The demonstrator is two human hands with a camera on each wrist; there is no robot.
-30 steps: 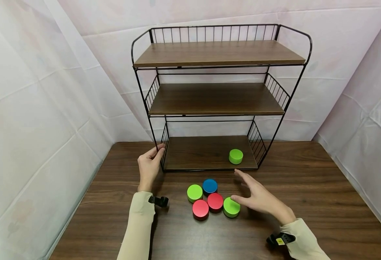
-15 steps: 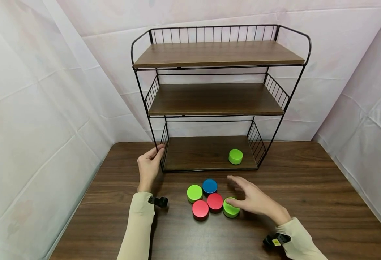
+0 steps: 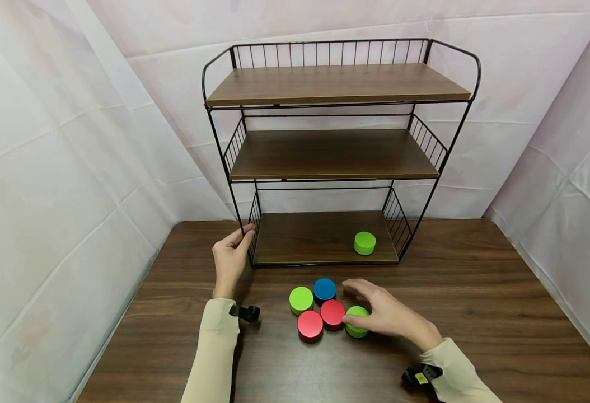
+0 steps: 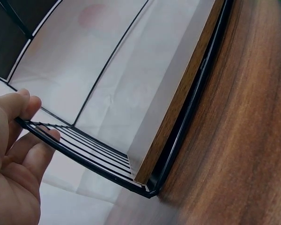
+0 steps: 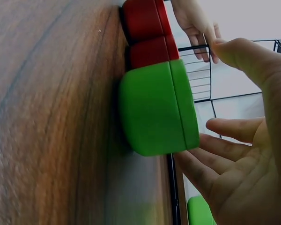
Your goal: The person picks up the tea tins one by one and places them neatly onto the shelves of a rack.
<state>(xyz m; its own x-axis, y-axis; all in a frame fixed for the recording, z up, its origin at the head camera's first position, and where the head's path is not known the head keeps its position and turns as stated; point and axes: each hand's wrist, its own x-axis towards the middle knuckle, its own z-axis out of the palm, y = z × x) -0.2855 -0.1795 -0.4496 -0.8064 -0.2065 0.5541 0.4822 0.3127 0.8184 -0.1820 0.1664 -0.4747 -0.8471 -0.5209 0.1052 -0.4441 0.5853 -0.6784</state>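
1. The green container (image 5: 157,110) stands upright on the table (image 3: 285,372), at the right end of a small cluster. It is short, round and smooth, one plain bright green, with a seam where the thick flat lid meets the body and a rounded lower edge.
2. The right hand (image 3: 391,314) is spread about it, gripping nothing: the thumb reaches over the lid in the head view, the fingers extend beyond the far side. Whether any fingertip touches it, I cannot tell.
3. Just beside it is the nearer red container (image 3: 332,313), with the other red container (image 3: 310,326) next to that. The blue container (image 3: 324,289) and the second green container (image 3: 301,300) lie behind these two.
4. The third green container (image 3: 364,242) sits on the bottom shelf, toward the right side.
5. The rack (image 3: 333,154) has three brown wood-grain boards in a black wire frame.
6. The left hand (image 3: 229,258) pinches the wire at its lower left side between thumb and fingers.
7. Pale cloth (image 3: 98,117) hangs behind.
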